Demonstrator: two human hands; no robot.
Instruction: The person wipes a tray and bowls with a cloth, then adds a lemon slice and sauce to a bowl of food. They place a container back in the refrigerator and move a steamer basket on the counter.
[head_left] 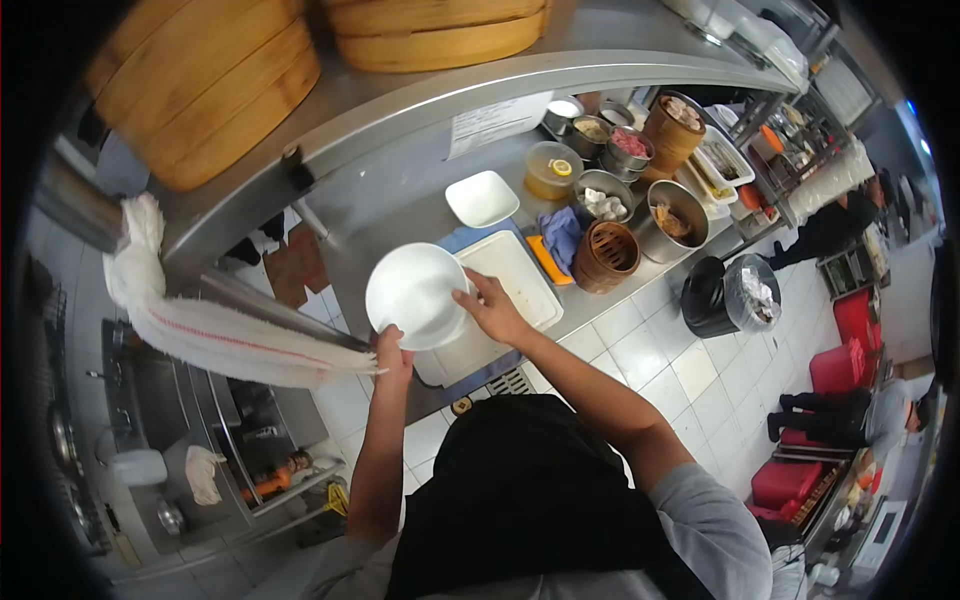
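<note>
A white round bowl (415, 296) is between my hands, tilted so that its inside faces me, over the steel counter. My left hand (393, 352) is closed on its near left rim. With fingers bent over the right rim, my right hand (492, 308) grips the other side. A white towel with a red stripe (250, 335) stretches from a metal post to my left hand, its end overlapping the wrist area. Below the bowl lies a white cutting board (510, 275). A white square dish (482, 199) stands just beyond it.
Right of the board are an orange-handled tool (549, 260), a blue cloth (562, 240), a bamboo steamer (607, 257) and a metal pot (674, 222). Several containers of food stand behind. Large bamboo steamers (205, 95) sit on the overhead shelf (420, 95). A bin (752, 293) stands on the floor.
</note>
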